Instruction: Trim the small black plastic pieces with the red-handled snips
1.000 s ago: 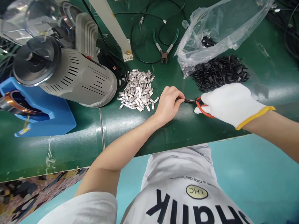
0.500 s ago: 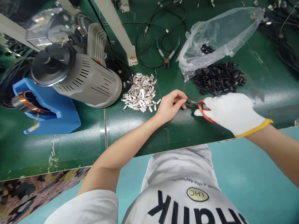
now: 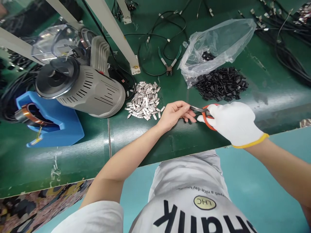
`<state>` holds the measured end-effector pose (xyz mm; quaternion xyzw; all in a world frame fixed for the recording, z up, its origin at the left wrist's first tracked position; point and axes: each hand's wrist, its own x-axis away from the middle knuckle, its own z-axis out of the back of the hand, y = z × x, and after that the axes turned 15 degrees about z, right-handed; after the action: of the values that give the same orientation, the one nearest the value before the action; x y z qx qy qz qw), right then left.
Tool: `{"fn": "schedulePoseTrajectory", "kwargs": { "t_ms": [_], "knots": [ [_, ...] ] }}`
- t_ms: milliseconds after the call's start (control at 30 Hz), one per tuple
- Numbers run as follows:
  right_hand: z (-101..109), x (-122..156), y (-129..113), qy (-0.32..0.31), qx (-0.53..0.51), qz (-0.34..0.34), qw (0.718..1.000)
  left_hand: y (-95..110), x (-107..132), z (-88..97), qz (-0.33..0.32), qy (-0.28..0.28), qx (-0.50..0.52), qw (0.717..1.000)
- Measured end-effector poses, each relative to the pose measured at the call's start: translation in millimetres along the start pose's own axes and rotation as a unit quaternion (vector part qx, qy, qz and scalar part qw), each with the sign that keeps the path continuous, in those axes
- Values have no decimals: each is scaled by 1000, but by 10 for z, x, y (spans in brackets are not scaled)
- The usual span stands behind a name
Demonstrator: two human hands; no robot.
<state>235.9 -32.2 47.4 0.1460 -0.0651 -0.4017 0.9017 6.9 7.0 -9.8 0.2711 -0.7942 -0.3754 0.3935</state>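
- The left fingers (image 3: 186, 108) are bare. Thumb and forefinger are pressed together right at the metal nose of the pliers (image 3: 197, 109). Whatever sits between them is too small to make out. The other fingers curl loosely underneath.
- The left hand (image 3: 173, 115) rests low over the green surface (image 3: 80, 152), with the forearm running back across its front edge.
- The right hand (image 3: 233, 123) wears a white glove with a yellow cuff. Its fingers are wrapped around the orange handles of the pliers, whose nose points left at the bare fingertips.
- Judging by this, the step in hand is a nip or crimp on a tiny part held at the nose. A squeeze here would call for the left pinch to hold steady, with the fingertips clear of the metal tips.
- Just left of the hands lies a heap of small silver pieces (image 3: 144, 100).
- Beyond the glove is a heap of small black pieces (image 3: 221, 84), spilling from a clear plastic bag (image 3: 216, 40).
- Farther back lie green-handled cutters (image 3: 168, 62) among black cables (image 3: 286, 51).
- At the far left are a grey machine (image 3: 91, 89) and a blue tray (image 3: 58, 127).
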Motion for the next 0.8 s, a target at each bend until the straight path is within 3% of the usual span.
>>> {"fn": "schedulePoseTrajectory", "kwargs": {
  "t_ms": [333,800],
  "knots": [
    [-60,-60,-63,-22,-78,-19,997,4,-16,19,-6,18,47,999],
    [-26,-112,-81,-55,-98,-26,993,-98,-41,-21,-58,40,3,998]
  ]
}}
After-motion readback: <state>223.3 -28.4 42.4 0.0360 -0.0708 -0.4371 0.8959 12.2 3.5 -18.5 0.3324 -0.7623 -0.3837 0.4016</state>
